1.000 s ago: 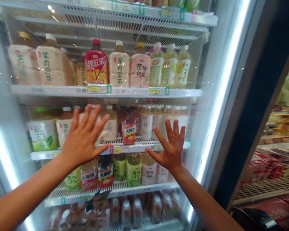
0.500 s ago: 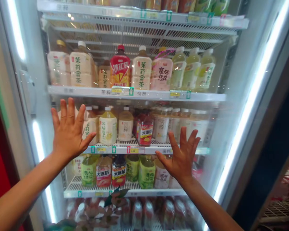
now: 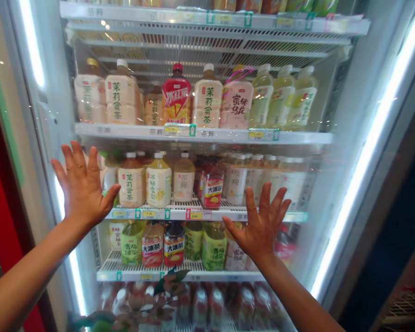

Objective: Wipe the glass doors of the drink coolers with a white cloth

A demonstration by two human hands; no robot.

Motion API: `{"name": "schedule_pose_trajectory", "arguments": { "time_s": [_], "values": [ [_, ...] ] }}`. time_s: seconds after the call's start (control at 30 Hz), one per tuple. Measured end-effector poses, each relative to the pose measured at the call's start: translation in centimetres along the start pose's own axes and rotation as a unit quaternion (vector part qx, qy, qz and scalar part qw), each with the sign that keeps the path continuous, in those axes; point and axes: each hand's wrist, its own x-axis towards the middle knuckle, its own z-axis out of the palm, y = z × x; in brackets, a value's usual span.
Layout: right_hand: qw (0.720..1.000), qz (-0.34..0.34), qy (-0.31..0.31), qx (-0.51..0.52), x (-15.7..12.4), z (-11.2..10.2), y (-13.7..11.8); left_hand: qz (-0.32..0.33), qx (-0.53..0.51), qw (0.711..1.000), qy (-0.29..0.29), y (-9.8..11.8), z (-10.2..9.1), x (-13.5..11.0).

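My left hand (image 3: 85, 184) is raised with fingers spread, holding nothing, in front of the left side of a drinks cooler. My right hand (image 3: 261, 226) is also up, fingers apart and nothing in it, before the cooler's lower right shelves. Whether either palm touches the glass I cannot tell. Between the hands stand a jasmine tea bottle (image 3: 132, 182), a white-capped bottle with a pale label (image 3: 158, 184) and a dark red iced tea bottle (image 3: 212, 186). Green tea bottles (image 3: 214, 249) show just left of my right wrist.
The upper shelf (image 3: 207, 133) carries large tea bottles, among them a red iced tea bottle (image 3: 176, 99) and a pink one (image 3: 236, 103). Light strips (image 3: 370, 152) run down both sides. A flower decal or reflection (image 3: 171, 281) overlies the bottom rows.
My left hand has shifted left relative to the shelves, uncovering the jasmine tea bottle. The cooler sits slightly further right in view. My right hand stays spread in nearly the same spot.
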Motion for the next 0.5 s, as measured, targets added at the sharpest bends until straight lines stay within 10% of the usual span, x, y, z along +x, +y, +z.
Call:
{"name": "schedule_pose_trajectory", "arguments": {
  "time_s": [0.23, 0.5],
  "values": [
    [1.000, -0.006, 0.009, -0.001, 0.2, -0.2, -0.3, 0.182, 0.000, 0.982, -0.060, 4.6, 2.2, -7.0],
    [1.000, 0.011, 0.003, 0.017, 0.3, -0.4, -0.7, 0.125, -0.012, 0.992, -0.008, 10.6, 3.1, 3.1]
  ]
}}
